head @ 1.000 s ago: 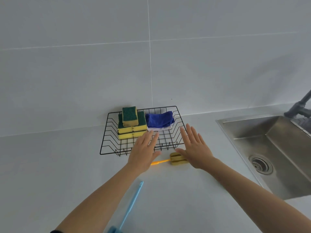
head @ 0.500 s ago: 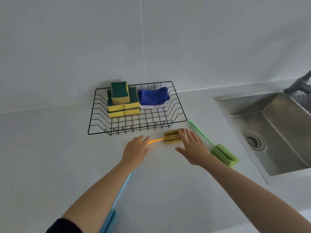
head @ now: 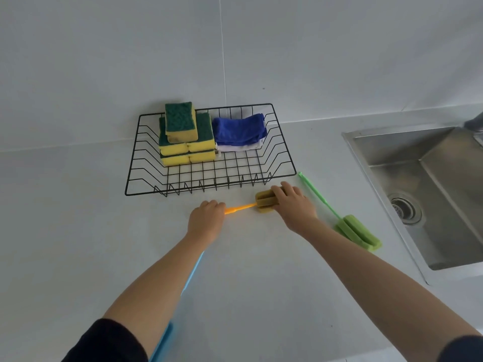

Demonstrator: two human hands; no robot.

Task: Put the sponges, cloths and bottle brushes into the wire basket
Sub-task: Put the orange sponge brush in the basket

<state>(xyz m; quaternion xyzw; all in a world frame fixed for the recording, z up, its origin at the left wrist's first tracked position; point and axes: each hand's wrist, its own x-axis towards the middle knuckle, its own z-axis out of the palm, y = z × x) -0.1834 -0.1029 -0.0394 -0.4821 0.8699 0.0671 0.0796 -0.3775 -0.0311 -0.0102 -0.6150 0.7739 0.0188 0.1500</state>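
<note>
A home kitchen: a pale countertop (head: 78,231) meets a tiled wall (head: 104,61) at twelve o'clock, and a stainless steel sink (head: 431,194) with drain sits at three o'clock.

The work surface is a pale grey countertop (head: 78,231), smooth and matte. Behind it stands a wall of large light grey tiles (head: 104,61); one vertical grout line (head: 223,48) runs down the wall and ends at the countertop joint. A stainless steel sink (head: 431,184) is recessed into the countertop at the right. Its round drain (head: 404,209) sits in the basin floor. Part of a dark faucet (head: 474,123) shows at the right edge, above the basin.
</note>
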